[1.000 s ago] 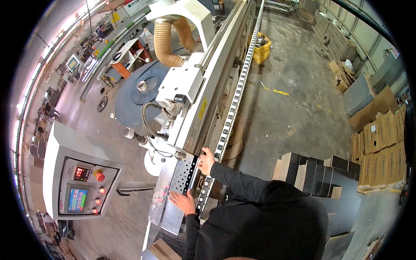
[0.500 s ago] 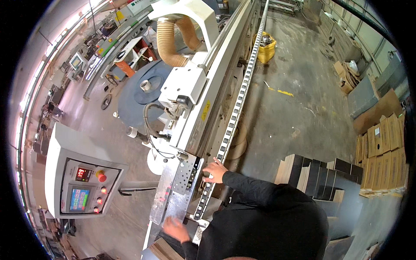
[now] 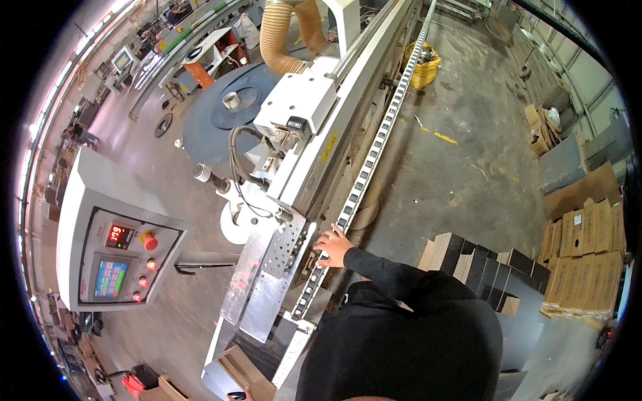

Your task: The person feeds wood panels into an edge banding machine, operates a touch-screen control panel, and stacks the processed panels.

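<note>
My right hand (image 3: pixel 334 247) is over the roller rail (image 3: pixel 364 175) beside the edge-banding machine (image 3: pixel 301 103). Its fingers are spread, with nothing visible in them; whether they touch the rail I cannot tell. At the lower edge, a small part of my left hand (image 3: pixel 249 394) shows against a stack of boards (image 3: pixel 246 369) with brown edges and a grey face. A small dark thing lies beside those fingers. Most of that hand is out of the picture, so its grip is hidden. Left of the rail is a shiny metal bed (image 3: pixel 267 309) with a perforated plate (image 3: pixel 289 250).
A white control panel (image 3: pixel 120 247) with lit buttons stands on the left. Behind it is a large blue-grey disc (image 3: pixel 207 123). On the right are dark board stacks (image 3: pixel 481 271) and cardboard boxes (image 3: pixel 582 284). A yellow sack (image 3: pixel 422 72) sits beyond the rail.
My left hand has moved down from the metal bed to the board stack at the lower edge. My right hand stays by the rail, its fingers slightly shifted. The view has shifted a little.
</note>
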A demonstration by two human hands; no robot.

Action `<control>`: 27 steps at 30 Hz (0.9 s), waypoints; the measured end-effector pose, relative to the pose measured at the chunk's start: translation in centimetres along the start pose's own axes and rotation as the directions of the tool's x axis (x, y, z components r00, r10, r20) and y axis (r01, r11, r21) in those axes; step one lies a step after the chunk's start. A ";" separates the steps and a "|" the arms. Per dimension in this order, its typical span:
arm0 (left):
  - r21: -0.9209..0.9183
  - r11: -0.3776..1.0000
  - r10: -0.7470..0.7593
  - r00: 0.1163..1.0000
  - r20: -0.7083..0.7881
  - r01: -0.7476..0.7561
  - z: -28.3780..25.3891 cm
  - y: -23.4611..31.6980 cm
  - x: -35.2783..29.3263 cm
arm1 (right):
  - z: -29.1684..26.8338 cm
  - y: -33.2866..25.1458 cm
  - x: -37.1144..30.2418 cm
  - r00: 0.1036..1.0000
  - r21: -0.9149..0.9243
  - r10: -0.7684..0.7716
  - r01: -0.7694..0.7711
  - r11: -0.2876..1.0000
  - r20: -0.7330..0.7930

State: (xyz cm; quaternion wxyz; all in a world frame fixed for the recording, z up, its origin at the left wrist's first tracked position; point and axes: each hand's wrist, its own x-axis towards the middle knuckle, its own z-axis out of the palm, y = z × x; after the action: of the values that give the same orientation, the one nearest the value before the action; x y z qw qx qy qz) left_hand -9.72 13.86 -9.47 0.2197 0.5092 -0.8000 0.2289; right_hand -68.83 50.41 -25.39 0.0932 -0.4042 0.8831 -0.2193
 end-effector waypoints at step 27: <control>-0.804 0.577 0.493 0.847 0.200 -0.145 7.6 35.5 1.5 | 3.2 -11.0 1.1 0.844 0.860 0.214 -0.432 -0.272 0.492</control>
State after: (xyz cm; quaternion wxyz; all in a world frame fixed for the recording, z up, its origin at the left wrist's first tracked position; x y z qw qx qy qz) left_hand -43.73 21.71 -19.72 0.1970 0.2466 -0.9268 -0.2037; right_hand -61.09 42.23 -23.14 0.4825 0.0500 0.4667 -0.7395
